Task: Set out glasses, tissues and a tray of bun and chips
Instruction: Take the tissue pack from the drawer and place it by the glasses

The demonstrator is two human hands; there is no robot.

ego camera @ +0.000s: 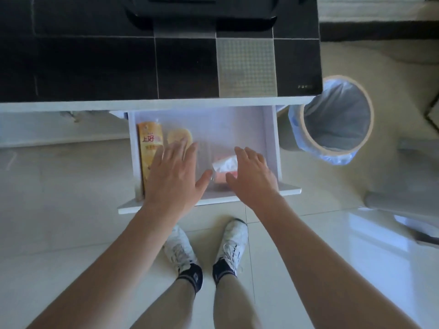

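A person is reaching both hands into an open white drawer [270, 129], left hand [174, 173] and right hand [251, 176] both spread, fingers apart, gripping nothing. The orange chips packet [149, 150] is lying at the drawer's 9 o'clock side, the bun [179, 137] just beside it; the tissue pack [225, 166] is sitting between the hands. A lined bin [337, 119] is standing at 3 o'clock.

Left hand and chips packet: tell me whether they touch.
Cannot tell. In the head view the left hand overlaps the chips packet, but from above, contact or hovering looks alike.
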